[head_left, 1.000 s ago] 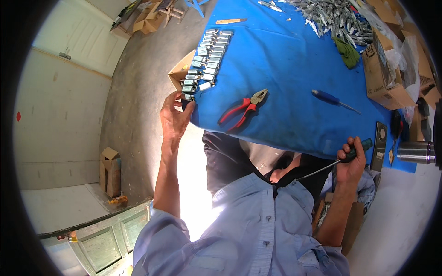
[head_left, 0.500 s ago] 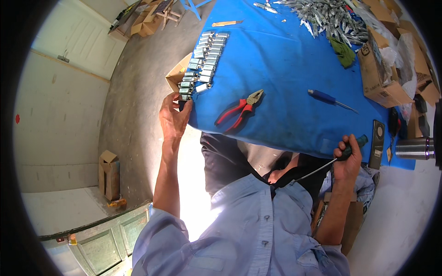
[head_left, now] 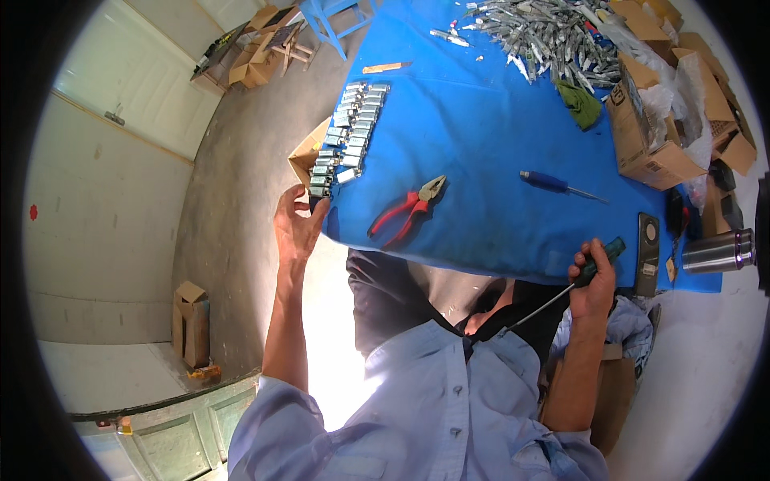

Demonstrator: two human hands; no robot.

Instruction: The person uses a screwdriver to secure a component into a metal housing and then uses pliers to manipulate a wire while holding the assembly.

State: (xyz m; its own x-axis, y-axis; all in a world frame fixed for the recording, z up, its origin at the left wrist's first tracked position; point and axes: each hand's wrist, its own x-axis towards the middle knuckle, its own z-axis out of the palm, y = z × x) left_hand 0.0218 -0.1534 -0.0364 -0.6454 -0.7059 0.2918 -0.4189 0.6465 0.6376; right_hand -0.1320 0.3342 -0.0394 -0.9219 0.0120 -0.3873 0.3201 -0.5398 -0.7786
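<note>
The left hand (head_left: 297, 226) is at the near end of the rows of small metal parts (head_left: 357, 138), along the left edge of the blue-covered table (head_left: 473, 120); I cannot tell whether its grip holds one. A nudge there could tip parts off the edge. The right hand (head_left: 592, 282) has its grip wrapped around a screwdriver (head_left: 614, 250), whose shaft points at the shirt (head_left: 417, 393): a sudden jerk could jab the person.

The cloth (head_left: 465, 128) is blue, the metal pieces (head_left: 359, 133) silvery, the pliers' grips (head_left: 399, 207) red, one screwdriver handle (head_left: 614, 248) green.
</note>
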